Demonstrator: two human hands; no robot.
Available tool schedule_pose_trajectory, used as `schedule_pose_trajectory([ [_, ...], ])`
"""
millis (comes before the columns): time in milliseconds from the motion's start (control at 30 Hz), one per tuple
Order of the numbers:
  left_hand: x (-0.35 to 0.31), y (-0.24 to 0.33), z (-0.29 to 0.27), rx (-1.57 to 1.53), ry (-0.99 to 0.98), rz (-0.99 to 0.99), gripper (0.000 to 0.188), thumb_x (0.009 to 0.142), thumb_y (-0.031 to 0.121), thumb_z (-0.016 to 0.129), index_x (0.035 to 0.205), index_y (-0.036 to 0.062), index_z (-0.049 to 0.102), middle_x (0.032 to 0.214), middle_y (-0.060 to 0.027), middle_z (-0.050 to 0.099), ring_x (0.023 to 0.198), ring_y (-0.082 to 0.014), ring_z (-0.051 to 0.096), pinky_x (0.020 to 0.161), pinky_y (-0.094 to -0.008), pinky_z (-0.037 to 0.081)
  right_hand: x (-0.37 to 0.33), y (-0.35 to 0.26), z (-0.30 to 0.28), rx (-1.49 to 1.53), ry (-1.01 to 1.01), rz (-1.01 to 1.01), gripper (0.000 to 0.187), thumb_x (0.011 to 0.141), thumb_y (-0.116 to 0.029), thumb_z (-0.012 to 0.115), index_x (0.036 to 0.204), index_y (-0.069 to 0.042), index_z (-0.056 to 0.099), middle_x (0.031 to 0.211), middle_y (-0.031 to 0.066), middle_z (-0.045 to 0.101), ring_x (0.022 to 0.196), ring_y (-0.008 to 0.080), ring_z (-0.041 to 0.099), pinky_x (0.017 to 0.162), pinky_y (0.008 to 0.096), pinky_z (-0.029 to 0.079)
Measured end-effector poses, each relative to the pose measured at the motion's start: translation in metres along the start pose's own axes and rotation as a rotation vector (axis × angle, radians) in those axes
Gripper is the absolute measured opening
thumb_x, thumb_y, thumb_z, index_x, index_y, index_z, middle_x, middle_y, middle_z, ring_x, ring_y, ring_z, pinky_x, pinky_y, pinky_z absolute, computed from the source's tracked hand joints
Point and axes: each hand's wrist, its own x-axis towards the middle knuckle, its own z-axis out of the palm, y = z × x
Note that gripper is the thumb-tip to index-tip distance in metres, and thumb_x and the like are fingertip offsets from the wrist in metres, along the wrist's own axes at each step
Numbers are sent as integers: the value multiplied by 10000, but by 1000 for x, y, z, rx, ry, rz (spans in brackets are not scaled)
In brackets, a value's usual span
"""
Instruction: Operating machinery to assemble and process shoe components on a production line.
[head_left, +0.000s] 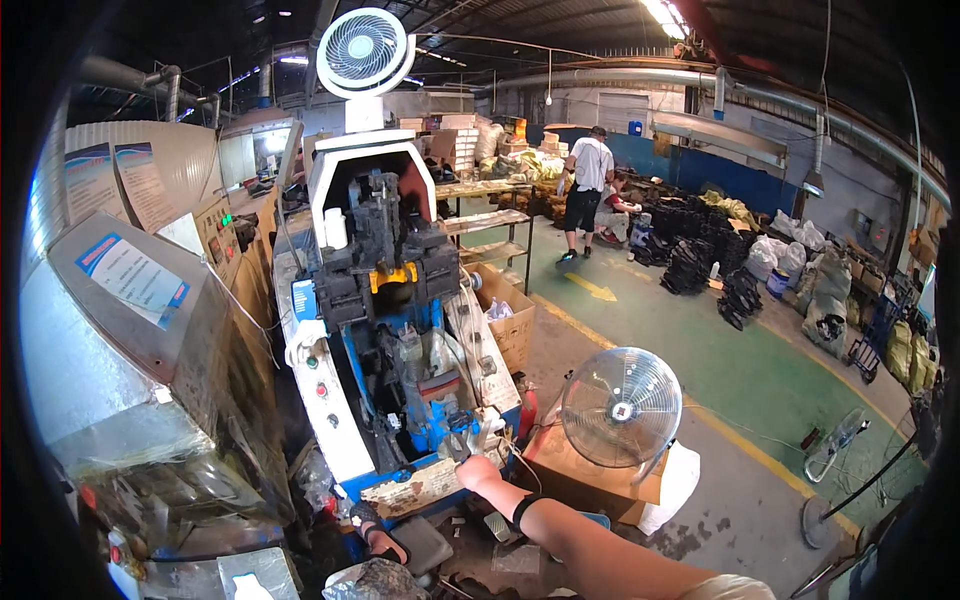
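Observation:
My right arm reaches in from the lower right, with a black band [526,510] round the wrist. At its end, my right hand [480,473] is closed round what looks like a grey metal tool [455,447], whose kind is too small to tell. That hand is at the worn front ledge [415,488] of a tall machine with a white housing [330,395] and a blue base. Above it are the machine's black metal workings [385,270], with a yellow part [393,277] in the middle. My left hand is out of the picture.
A round floor fan [621,408] stands at right before a cardboard box [590,475]. A white fan [365,55] tops the machine; a metal cabinet [110,330] is at left. Below, a sandalled foot [383,543] shows. Two people [588,170] are farther back, near black piles [690,260].

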Motion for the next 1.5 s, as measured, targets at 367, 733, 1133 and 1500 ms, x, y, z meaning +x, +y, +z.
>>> schedule_pose_trajectory([
  [367,9,5,5,206,-82,-47,471,853,359,680,1118,-24,611,1152,-205,587,1035,-408,547,908,-471,461,4,-1,0,-1,-60,39,433,822,-257,525,1148,-7,663,1235,215,619,1168,346,589,981,413,473],
  [733,-1,5,11,2,-25,-152,393,915,341,622,1116,3,601,1117,-197,565,1038,-369,540,910,-453,442,0,0,-1,32,-53,24,418,796,-270,556,1100,-14,686,1195,212,641,1139,346,607,965,407,483],
  [1133,-7,6,18,-42,140,-582,276,903,289,688,910,32,586,746,-102,577,652,-253,574,567,-359,429,5,5,7,47,-4,-9,398,790,-286,548,1004,12,704,1104,248,657,1073,372,626,924,424,493],
  [1500,3,-2,25,-256,233,-107,92,940,106,615,925,25,573,952,-175,647,792,-345,621,669,-380,492,8,7,4,-11,-81,11,410,800,-263,552,1091,-8,691,1199,213,638,1148,341,604,968,410,478],
])
